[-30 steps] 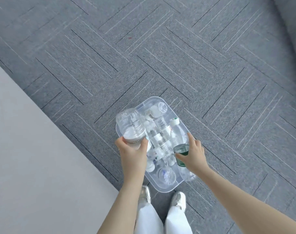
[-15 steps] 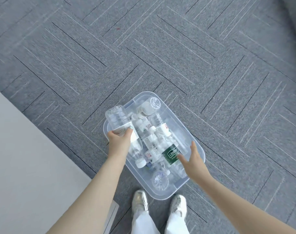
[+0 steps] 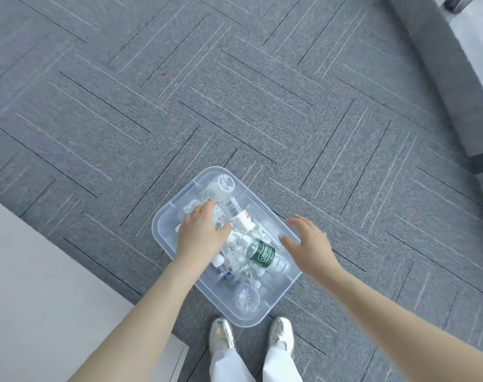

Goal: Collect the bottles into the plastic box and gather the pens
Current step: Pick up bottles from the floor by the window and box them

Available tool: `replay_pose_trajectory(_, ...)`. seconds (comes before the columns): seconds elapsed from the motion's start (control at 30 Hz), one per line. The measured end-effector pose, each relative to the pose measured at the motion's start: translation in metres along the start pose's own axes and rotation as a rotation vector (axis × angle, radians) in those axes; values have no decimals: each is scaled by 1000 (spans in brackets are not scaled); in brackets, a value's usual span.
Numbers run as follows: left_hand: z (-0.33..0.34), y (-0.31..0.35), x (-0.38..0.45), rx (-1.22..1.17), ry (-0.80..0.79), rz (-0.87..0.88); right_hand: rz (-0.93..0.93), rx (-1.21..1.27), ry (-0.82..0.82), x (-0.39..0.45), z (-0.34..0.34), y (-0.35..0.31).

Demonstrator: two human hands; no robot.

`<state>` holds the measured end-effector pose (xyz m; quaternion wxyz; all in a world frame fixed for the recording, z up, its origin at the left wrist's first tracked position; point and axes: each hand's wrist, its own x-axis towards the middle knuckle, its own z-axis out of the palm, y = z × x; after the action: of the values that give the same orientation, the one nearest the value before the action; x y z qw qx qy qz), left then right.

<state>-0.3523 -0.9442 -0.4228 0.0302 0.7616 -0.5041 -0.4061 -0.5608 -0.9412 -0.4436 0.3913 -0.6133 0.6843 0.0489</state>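
Left hand [image 3: 200, 232] lies flat on bottles [image 3: 239, 219] inside the box [image 3: 265, 310]; right hand [image 3: 309, 244], fingers spread and empty, hovers at its right rim.

Bright even daylight, soft shadows, wide-angle edge bending, slight motion blur

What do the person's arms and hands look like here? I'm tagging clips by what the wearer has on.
Both forearms are bare, with no sleeves, gloves or watch in view. The left hand wears a thin gold-coloured ring on one finger. The right hand shows no ring or other jewellery, and its nails look pale.
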Motion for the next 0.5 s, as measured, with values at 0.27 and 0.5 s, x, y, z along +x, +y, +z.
replay_pose_trajectory(0.27, -94, 108, -59, 10, -14, 344, -98, -93, 242, -77, -177, -39)
replay_pose_trajectory(0.5, -206, 207, -144, 66, 63, 535, 26, -243, 424, -224, -310, -43)
